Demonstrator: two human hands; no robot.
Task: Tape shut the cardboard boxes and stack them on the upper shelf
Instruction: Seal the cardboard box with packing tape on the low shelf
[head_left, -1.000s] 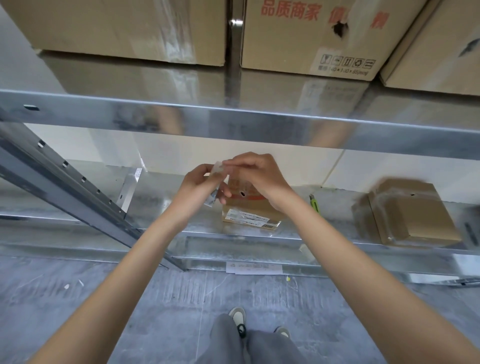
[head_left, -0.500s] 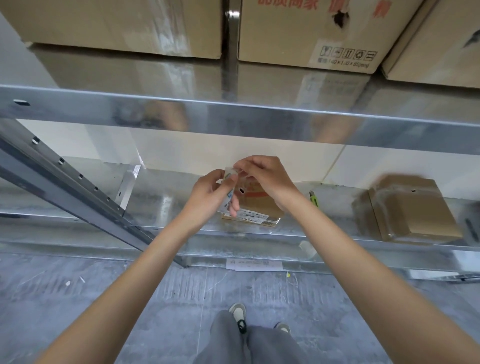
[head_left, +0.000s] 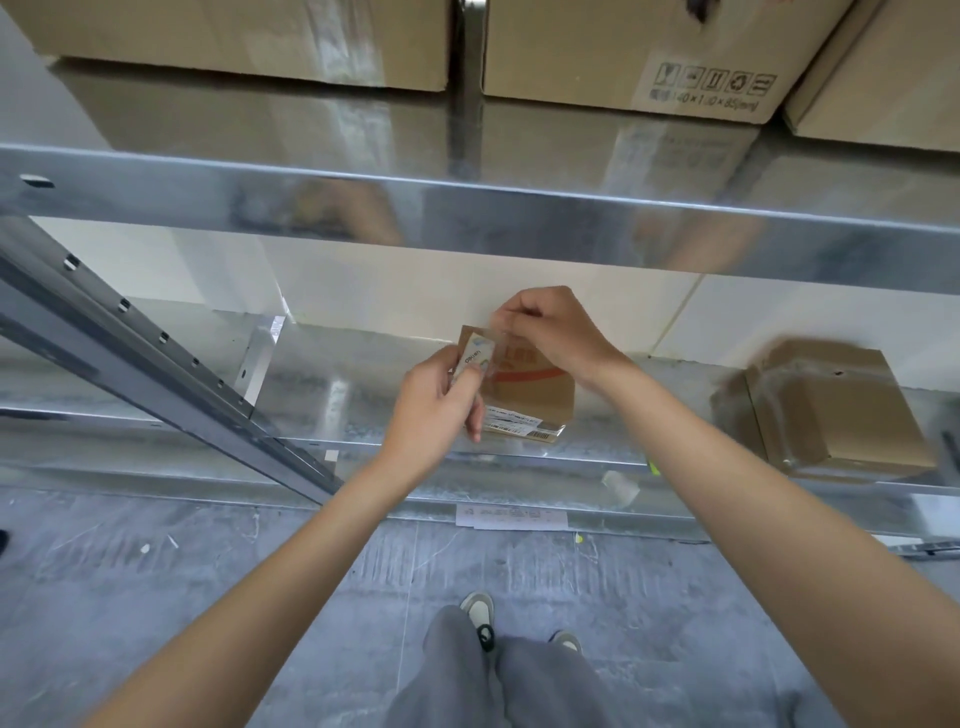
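Above a small cardboard box (head_left: 530, 387) on the lower shelf (head_left: 332, 400), the left hand (head_left: 436, 410) grips a tape roll (head_left: 475, 358). The right hand (head_left: 553, 332) pinches its clear tape end (head_left: 496, 332). A second box (head_left: 836, 410) lies far right of it.

Grey trousers (head_left: 467, 680), pale dark-laced sneakers (head_left: 480, 616)

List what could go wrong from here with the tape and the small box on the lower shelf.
1. The left hand holds the tape roll in the air while the right hand pinches the clear tape end; the loose strip may fold and stick to itself.
2. Neither hand steadies the small box, so it may slide when tape is pressed on.
3. The box sits near the lower shelf front edge and could be knocked off.
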